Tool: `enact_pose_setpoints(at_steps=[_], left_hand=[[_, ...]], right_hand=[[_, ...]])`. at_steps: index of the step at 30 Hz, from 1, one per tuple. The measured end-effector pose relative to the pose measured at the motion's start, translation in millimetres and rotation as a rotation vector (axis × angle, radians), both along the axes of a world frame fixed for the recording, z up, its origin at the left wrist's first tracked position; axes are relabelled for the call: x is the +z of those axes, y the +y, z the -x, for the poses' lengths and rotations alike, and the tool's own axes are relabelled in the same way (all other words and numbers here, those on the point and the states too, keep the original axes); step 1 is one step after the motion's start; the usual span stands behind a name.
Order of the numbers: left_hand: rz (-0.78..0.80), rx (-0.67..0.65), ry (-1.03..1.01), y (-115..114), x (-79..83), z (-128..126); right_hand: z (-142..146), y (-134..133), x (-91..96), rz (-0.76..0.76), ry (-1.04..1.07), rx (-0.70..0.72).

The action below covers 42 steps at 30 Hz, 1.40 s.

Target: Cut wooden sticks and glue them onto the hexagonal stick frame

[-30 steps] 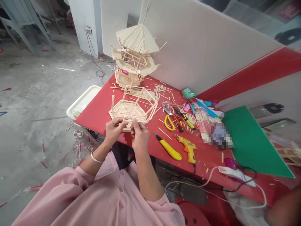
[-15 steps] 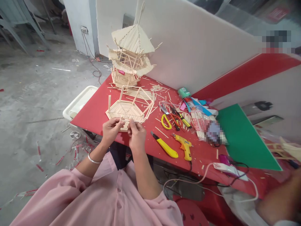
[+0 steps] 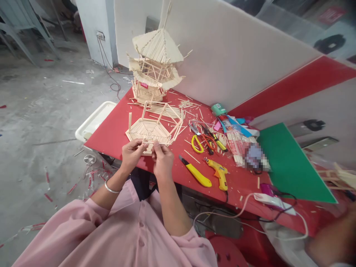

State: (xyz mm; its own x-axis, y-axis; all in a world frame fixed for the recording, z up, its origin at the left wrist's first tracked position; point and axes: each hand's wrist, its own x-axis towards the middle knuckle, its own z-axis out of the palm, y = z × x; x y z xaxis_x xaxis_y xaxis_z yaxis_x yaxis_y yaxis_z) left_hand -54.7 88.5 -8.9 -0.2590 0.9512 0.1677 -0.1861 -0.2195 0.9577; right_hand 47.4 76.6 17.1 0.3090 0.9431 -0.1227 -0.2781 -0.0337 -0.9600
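An octagon-like base of pale wooden sticks [image 3: 150, 129], with upright posts and rails along its far and right sides, lies at the table's near edge. Over its near side, my left hand [image 3: 132, 152] is closed in a pinch, a silver bangle on its wrist. My right hand [image 3: 162, 157] pinches close beside it. A thin wooden stick [image 3: 150, 142] spans between the fingertips of both hands; whether it is joined to the base I cannot tell. Behind the base stands a tiered stick pagoda [image 3: 158, 66] with pointed roof.
On the red table [image 3: 111, 129] lie loose sticks, a yellow glue gun [image 3: 218, 172], a yellow utility knife [image 3: 196, 174], yellow-handled scissors [image 3: 197, 142] and a green board [image 3: 292, 167]. White cables [image 3: 247, 202] hang at the right edge. Another person's arm [image 3: 332, 241] is lower right.
Both hands keep their pinch at the near side of the base. The view has shifted very slightly, and the other person's arm at lower right has moved a little.
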Motion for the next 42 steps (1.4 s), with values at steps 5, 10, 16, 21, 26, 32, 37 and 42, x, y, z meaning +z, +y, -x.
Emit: enact_pose_setpoints(at_steps=[5,10,16,21,26,32,37,42], left_hand=[[-0.006,-0.006,-0.018,-0.3,0.0,-0.7],[0.003,-0.022,-0.024,-0.6,0.2,-0.4],[0.005,-0.013,-0.020,-1.5,0.7,-0.6],[0.003,-0.002,-0.014,-1.6,1.1,-0.4],[0.011,-0.006,-0.012,-1.4,1.7,-0.5],[0.003,-0.004,-0.016,-1.5,0.2,-1.2],[0.023,-0.032,-0.062,-0.6,-2.9,-1.2],[0.035,-0.059,-0.115,-0.1,-2.7,-1.3]], right_hand=[[-0.1,0.2,1.0,-0.018,-0.017,-0.001],[-0.3,0.1,-0.6,-0.008,-0.042,0.001],[-0.2,-0.3,0.1,-0.005,-0.044,0.000],[-0.4,0.3,-0.7,-0.012,-0.025,-0.001],[0.2,0.1,1.4,-0.015,-0.021,0.006],[-0.2,-1.1,2.9,0.003,-0.025,0.001],[-0.6,-1.2,1.9,0.009,-0.026,-0.001],[-0.9,-0.8,0.3,0.017,0.008,-0.013]])
